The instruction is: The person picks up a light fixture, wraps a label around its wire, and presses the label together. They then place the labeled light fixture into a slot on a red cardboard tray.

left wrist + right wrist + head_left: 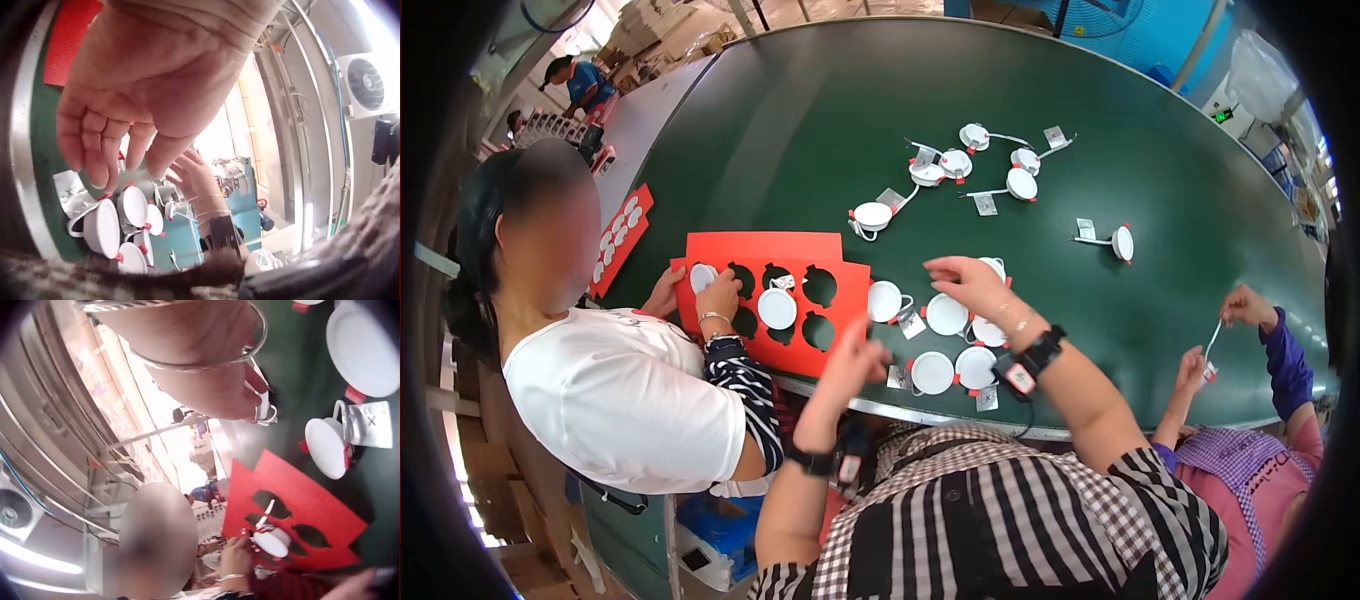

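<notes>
Loosely, left hand over table edge.

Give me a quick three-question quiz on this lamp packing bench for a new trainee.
1. Fill in: the right hand reaches over white round lamps lying on the ___ table.
2. Choose: the card tray with round holes is A red, B blue, C yellow.
3. True or false: the left hand grips a lamp.
Key: 1 green; 2 A; 3 false.
</notes>
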`<control>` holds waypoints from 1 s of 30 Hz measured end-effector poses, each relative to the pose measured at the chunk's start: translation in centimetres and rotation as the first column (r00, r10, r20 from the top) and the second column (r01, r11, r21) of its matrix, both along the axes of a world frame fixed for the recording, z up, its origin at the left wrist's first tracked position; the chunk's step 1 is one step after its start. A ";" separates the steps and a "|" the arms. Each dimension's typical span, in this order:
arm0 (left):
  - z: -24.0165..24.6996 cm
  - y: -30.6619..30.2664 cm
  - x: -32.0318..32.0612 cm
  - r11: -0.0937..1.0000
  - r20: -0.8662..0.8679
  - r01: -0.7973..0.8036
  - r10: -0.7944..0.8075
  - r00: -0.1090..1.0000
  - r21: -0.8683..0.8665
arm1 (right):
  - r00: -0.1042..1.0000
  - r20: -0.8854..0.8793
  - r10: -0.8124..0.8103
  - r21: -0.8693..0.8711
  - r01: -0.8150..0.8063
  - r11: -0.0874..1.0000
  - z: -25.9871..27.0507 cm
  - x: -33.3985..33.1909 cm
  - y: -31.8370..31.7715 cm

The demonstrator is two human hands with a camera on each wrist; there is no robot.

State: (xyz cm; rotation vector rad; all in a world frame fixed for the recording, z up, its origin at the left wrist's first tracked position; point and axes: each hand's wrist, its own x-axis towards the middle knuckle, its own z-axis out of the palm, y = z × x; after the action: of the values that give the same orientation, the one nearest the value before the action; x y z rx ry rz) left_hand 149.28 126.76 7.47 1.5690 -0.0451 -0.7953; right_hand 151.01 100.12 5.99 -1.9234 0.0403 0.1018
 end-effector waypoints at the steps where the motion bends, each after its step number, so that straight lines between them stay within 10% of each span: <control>1: 0.6 -0.7 1.7 0.989 0.008 -0.126 0.127 0.992 -0.082 | 0.997 -0.067 0.032 0.026 -0.030 0.999 0.8 -1.4 -1.2; 6: 1.1 -5.7 4.3 0.983 -0.002 -0.160 0.161 0.987 -0.089 | 0.990 -0.139 -0.021 -0.018 0.018 1.000 1.6 -7.6 -5.6; 8: 0.1 -6.5 3.0 0.984 -0.036 0.172 -0.173 0.984 -0.045 | 0.983 -0.164 -0.085 0.014 0.088 0.996 1.2 -10.0 -6.4; 12: -3.4 -6.5 0.2 0.927 0.022 0.355 -0.360 0.933 0.122 | 0.964 -0.257 -0.069 0.073 0.090 0.993 0.0 -14.1 -8.2; 18: -4.5 -6.1 -2.6 0.703 0.455 0.053 -0.513 0.728 0.709 | 0.965 -0.243 -0.094 0.114 0.125 0.986 -0.8 -15.7 -8.8; 29: -9.3 -5.5 -3.8 0.626 0.601 -0.224 -0.492 0.630 0.747 | 0.964 -0.261 -0.046 0.208 0.102 0.973 -0.8 -16.7 -7.9; 30: -9.8 -5.3 -3.6 0.696 0.494 -0.078 -0.422 0.760 0.714 | 0.963 -0.266 -0.047 0.208 0.105 0.972 -0.7 -16.7 -7.8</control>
State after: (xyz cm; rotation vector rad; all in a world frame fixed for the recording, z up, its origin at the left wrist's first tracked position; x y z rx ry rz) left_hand 145.71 121.47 -2.35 2.5740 -0.4517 -0.3887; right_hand 134.27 92.34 5.30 -1.6738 0.2688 0.2945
